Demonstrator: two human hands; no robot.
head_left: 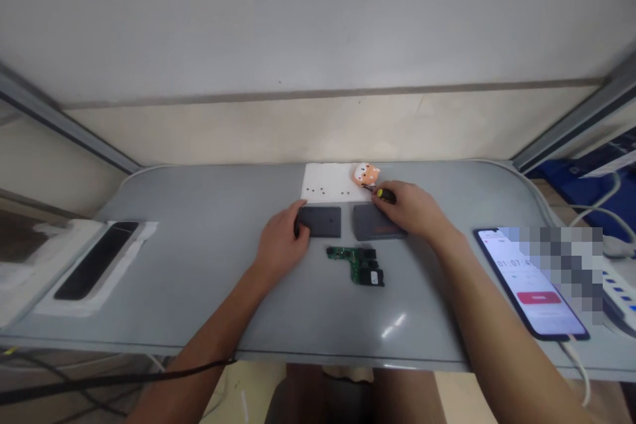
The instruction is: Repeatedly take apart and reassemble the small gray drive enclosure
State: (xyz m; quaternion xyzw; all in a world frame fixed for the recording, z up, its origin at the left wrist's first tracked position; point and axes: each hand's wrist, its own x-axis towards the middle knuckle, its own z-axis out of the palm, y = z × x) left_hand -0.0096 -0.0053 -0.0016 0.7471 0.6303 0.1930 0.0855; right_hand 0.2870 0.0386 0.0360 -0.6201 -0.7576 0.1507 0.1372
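Observation:
My left hand [285, 236] grips the left end of a flat dark grey casing plate [322, 222] on the table. In my right hand [405, 205] is a small screwdriver [385, 195] with a black and yellow handle, its shaft pointing left over the white paper. Under and beside that hand lies a second dark grey casing part [370, 224], deeper than the plate, partly covered by my fingers. A green circuit board [354, 257] with black connectors rests in front of both casing parts. Several tiny dark screws [322, 191] sit on the white paper [328, 175].
An orange and white animal-shaped item [366, 174] stands on the paper's right side. To the right lies a lit phone [531, 288] with a cable, beside a white power strip [619, 298]. A black phone-like slab [99, 262] is at left. A wall [278, 129] closes the back.

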